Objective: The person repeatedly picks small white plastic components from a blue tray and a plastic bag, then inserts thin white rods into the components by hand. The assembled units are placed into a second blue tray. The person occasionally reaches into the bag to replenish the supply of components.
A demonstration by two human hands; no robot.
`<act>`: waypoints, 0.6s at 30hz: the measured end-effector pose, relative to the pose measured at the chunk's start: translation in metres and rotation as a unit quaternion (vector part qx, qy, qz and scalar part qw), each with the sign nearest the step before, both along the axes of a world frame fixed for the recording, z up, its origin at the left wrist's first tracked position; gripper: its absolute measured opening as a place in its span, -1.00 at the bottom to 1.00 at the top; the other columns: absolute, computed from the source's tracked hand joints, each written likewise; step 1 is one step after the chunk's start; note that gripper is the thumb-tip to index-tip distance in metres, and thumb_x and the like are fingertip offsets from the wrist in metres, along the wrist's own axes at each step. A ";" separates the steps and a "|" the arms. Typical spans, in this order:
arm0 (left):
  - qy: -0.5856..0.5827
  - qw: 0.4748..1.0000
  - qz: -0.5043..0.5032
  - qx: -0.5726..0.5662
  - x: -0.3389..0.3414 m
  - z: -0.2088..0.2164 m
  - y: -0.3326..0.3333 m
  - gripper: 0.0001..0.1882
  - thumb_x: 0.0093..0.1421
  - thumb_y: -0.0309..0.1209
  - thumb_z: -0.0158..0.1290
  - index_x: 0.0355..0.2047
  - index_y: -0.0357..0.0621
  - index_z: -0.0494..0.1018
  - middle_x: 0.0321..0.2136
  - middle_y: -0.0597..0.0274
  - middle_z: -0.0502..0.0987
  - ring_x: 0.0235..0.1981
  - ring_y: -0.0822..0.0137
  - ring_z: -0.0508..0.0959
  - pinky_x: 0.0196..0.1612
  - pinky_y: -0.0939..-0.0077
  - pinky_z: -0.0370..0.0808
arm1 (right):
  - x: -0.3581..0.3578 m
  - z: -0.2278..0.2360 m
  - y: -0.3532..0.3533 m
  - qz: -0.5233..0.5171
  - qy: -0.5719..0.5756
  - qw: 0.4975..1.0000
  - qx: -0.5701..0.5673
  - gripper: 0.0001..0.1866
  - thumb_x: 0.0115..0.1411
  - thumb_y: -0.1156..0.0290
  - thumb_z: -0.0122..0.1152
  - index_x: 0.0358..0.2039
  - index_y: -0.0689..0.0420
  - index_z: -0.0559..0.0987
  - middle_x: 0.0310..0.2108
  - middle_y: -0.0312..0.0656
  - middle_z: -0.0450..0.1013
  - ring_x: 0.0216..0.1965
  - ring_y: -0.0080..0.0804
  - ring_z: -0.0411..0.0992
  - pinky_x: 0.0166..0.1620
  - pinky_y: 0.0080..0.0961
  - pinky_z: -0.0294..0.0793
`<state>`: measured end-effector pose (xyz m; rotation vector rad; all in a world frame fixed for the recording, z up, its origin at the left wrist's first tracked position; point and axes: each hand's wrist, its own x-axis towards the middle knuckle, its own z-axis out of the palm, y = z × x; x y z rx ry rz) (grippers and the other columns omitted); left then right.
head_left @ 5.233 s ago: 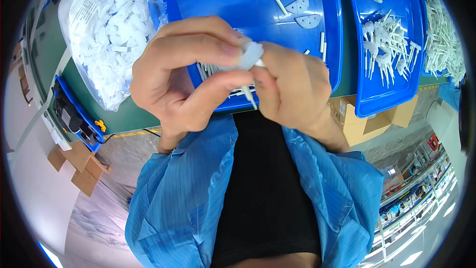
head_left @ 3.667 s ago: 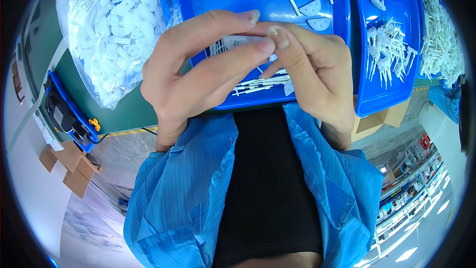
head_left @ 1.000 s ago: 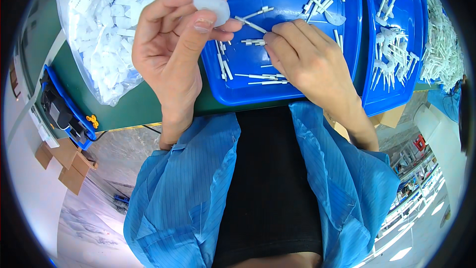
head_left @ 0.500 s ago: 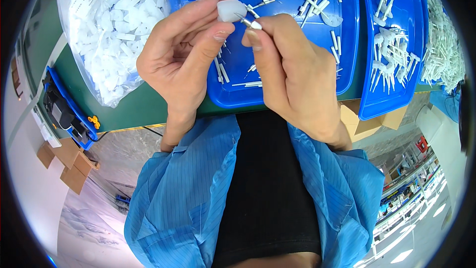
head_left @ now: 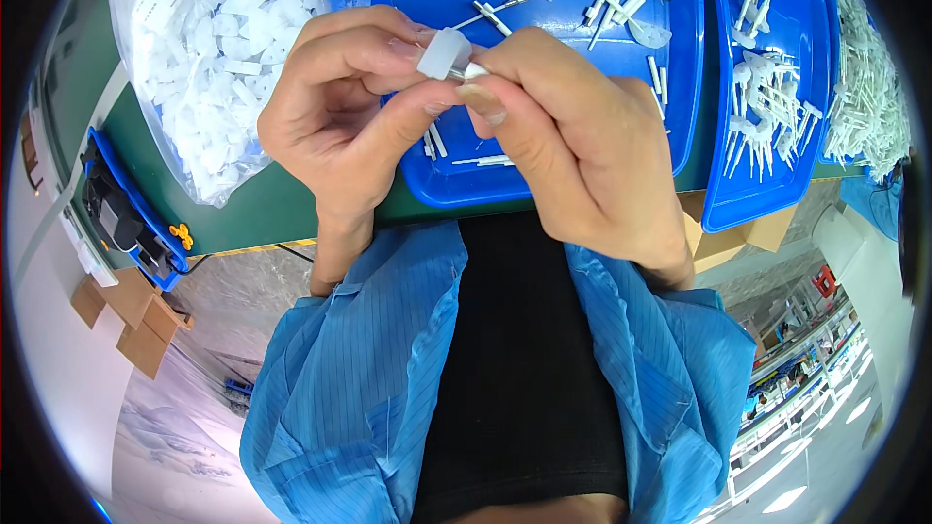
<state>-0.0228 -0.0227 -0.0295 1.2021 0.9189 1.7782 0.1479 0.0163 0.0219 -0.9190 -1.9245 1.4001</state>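
Observation:
Above a blue tray (head_left: 621, 141), my left hand (head_left: 335, 102) pinches a small translucent white plastic piece (head_left: 446, 52) between thumb and fingers. My right hand (head_left: 592, 136) is closed on a small pin part (head_left: 473, 72), metal with a white end, gripped by thumb and index finger. Its metal end meets the underside of the plastic piece; whether it sits inside a hole, I cannot tell. Behind the hands, the tray holds loose white rods (head_left: 658, 80) and several thin metal-and-white pin parts (head_left: 492, 15).
A clear plastic bag (head_left: 209, 136) of white plastic pieces lies left on the green table (head_left: 282, 209). To the right, a second blue tray (head_left: 726, 204) holds assembled white parts (head_left: 762, 112); beyond it is a heap of similar parts (head_left: 864, 87). A blue bin (head_left: 126, 204) stands far left.
Both hands have come closer together. The white plastic piece has tilted and dropped slightly, and the pin part, apart from or just at its edge before, now presses against it.

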 end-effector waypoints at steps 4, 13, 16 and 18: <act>-0.004 0.999 -0.034 -0.009 -0.003 0.002 0.000 -0.78 0.07 -0.73 0.18 -0.27 -0.42 0.43 -0.21 -0.11 0.46 -0.24 0.17 0.63 -0.16 0.39 0.63 | 0.003 -0.003 0.002 0.052 0.123 0.960 -0.247 -0.80 0.38 0.35 0.03 -0.26 0.24 0.50 -0.55 -0.28 0.37 -0.57 -0.62 0.31 -0.48 -0.73 0.28; 0.086 0.995 -0.029 0.031 -0.003 0.000 -0.002 -0.82 0.15 -0.58 0.17 -0.30 -0.28 0.37 -0.29 -0.04 0.46 -0.35 -0.03 0.63 -0.28 0.13 0.64 | -0.003 -0.008 -0.017 -0.036 -0.060 0.983 0.171 -0.88 0.19 0.46 0.27 -0.33 0.22 0.52 -0.57 -0.16 0.47 -0.65 -0.35 0.47 -0.60 -0.52 0.39; 0.074 0.997 -0.022 0.007 0.001 0.001 -0.007 -0.75 0.17 -0.44 0.23 -0.31 -0.20 0.34 -0.32 0.04 0.45 -0.35 -0.06 0.64 -0.31 0.13 0.64 | -0.008 -0.003 -0.027 -0.062 -0.081 0.974 0.202 -0.84 0.15 0.47 0.31 -0.33 0.25 0.51 -0.59 -0.15 0.48 -0.66 -0.33 0.48 -0.60 -0.49 0.41; 0.027 0.999 -0.034 0.025 0.003 -0.001 -0.010 -0.74 0.13 -0.48 0.23 -0.27 -0.27 0.37 -0.31 -0.04 0.48 -0.32 -0.06 0.64 -0.26 0.11 0.65 | -0.007 -0.002 -0.025 -0.058 -0.076 0.972 0.215 -0.85 0.19 0.47 0.27 -0.33 0.27 0.50 -0.60 -0.15 0.48 -0.65 -0.29 0.48 -0.60 -0.46 0.41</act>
